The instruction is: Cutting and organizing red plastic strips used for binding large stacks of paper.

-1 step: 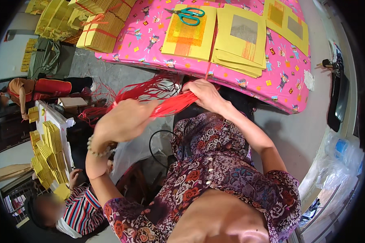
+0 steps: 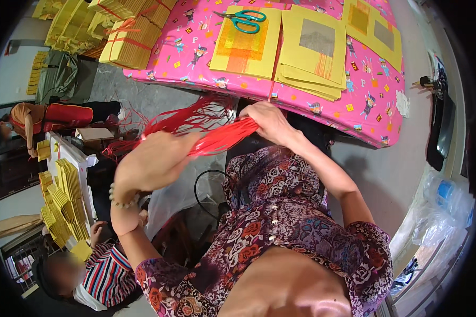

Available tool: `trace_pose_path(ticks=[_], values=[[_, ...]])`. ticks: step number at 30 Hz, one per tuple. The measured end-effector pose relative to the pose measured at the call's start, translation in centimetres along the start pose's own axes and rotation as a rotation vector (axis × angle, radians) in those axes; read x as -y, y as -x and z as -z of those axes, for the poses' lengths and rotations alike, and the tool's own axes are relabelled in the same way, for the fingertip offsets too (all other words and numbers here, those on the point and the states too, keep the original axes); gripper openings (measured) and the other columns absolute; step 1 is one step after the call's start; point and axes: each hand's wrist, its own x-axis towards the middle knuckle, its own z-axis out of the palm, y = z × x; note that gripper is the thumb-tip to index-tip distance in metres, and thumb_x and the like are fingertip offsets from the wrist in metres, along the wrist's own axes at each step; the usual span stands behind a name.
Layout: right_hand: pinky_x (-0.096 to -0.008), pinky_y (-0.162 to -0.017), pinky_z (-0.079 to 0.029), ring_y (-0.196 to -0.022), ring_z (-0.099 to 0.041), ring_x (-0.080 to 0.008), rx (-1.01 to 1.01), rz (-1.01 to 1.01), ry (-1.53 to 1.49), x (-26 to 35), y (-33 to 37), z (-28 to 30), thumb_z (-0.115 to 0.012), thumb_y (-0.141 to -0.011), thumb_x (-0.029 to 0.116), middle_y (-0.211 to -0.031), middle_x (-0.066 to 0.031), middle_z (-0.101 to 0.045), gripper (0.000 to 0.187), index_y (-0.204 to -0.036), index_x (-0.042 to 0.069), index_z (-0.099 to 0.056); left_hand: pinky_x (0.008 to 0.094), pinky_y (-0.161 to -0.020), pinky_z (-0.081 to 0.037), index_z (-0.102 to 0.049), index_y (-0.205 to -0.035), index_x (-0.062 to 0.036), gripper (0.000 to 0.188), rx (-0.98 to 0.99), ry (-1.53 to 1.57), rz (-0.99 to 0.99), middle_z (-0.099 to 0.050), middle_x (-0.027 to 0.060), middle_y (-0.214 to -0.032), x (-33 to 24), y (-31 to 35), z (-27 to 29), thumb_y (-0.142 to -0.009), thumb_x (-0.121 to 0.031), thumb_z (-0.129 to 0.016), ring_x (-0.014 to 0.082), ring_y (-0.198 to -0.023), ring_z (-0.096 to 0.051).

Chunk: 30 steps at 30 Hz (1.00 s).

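A bundle of thin red plastic strings [image 2: 226,138] stretches between my two hands in front of my body. My right hand [image 2: 268,122] is closed round its right end, close under the table edge. Further left, my left hand [image 2: 154,160], with a bead bracelet at the wrist, is wrapped round the strings; its fingertips are partly hidden and a little blurred. Loose strands trail behind and beyond the left hand. On the table lie teal-handled scissors [image 2: 247,22], resting on a yellow paper sheet [image 2: 217,62] with an orange-gold patch. Beside it is a stack of yellow sheets [image 2: 296,61] with a silver patch.
The pink patterned table cover [image 2: 367,124] spans the far side. Tied yellow paper bundles [image 2: 129,45] stand at its left. Two other people [image 2: 111,274] are by a white table [image 2: 71,150] with yellow paper stacks. Plastic-wrapped bottles [image 2: 444,195] lie at right.
My left hand has slid a little left along the red strings, so more of the bundle shows between the hands. My right hand has hardly moved.
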Motion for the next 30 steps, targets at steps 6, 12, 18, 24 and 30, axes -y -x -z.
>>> trace_pose_path(ticks=[6, 12, 18, 24, 30], values=[[-0.0405, -0.066, -0.043, -0.074, -0.057, -0.0301, -0.143, 0.026, 0.006, 0.0, -0.5, 1.6, -0.062, -0.067, -0.002, -0.075, -0.0091, -0.056, 0.028, -0.09, 0.006, -0.05, 0.0452, -0.061, -0.04, -0.047, -0.109, 0.0009, 0.03, -0.096, 0.218, -0.018, -0.055, 0.0216, -0.073, 2.8, 2.6, 1.2, -0.082, -0.01, -0.056, 0.0417, -0.072, -0.053], [-0.04, -0.063, -0.041, -0.07, -0.056, -0.0293, -0.235, 0.06, 0.072, 3.4, -2.4, 2.5, -0.061, -0.065, 0.0, -0.068, -0.0087, -0.052, 0.023, -0.083, 0.007, -0.047, 0.0283, -0.077, -0.043, -0.049, -0.118, -0.0016, 0.035, -0.019, 0.743, 0.183, -0.06, 0.0089, -0.09, 11.9, 0.4, -5.4, -0.085, -0.011, -0.059, 0.0163, -0.084, -0.054], [-0.0302, -0.058, -0.036, -0.061, -0.05, -0.0171, -0.227, 0.329, 0.114, 7.6, -4.5, 0.9, -0.057, -0.069, 0.012, -0.064, -0.0021, -0.046, 0.013, -0.075, 0.009, -0.046, 0.0375, -0.105, -0.029, -0.04, -0.128, 0.0071, 0.061, 0.146, 1.471, -0.47, -0.047, 0.0172, -0.132, 15.6, -5.0, -11.0, -0.086, -0.035, -0.054, 0.0273, -0.123, -0.044], [-0.0311, -0.059, -0.039, -0.062, -0.053, -0.0175, -0.098, 0.284, 0.228, 8.3, -4.4, -1.1, -0.055, -0.071, 0.011, -0.066, -0.003, -0.05, 0.01, -0.077, 0.007, -0.049, 0.0337, -0.1, -0.036, -0.053, -0.118, 0.0066, 0.059, 0.241, 1.539, 0.166, -0.059, 0.0138, -0.116, 9.1, -9.9, -10.6, -0.094, -0.046, -0.042, 0.0217, -0.107, -0.055], [-0.0364, -0.053, -0.044, -0.058, -0.058, -0.0235, 0.179, 0.234, 0.395, 9.3, -2.5, -2.9, -0.056, -0.07, 0.012, -0.061, -0.0088, -0.054, 0.012, -0.074, 0.005, -0.048, 0.028, -0.083, -0.046, -0.061, -0.106, 0.0, 0.043, 0.579, 1.681, -0.078, -0.063, 0.0078, -0.098, 6.8, -13.9, -11.4, -0.089, -0.039, -0.057, 0.0144, -0.093, -0.059]])
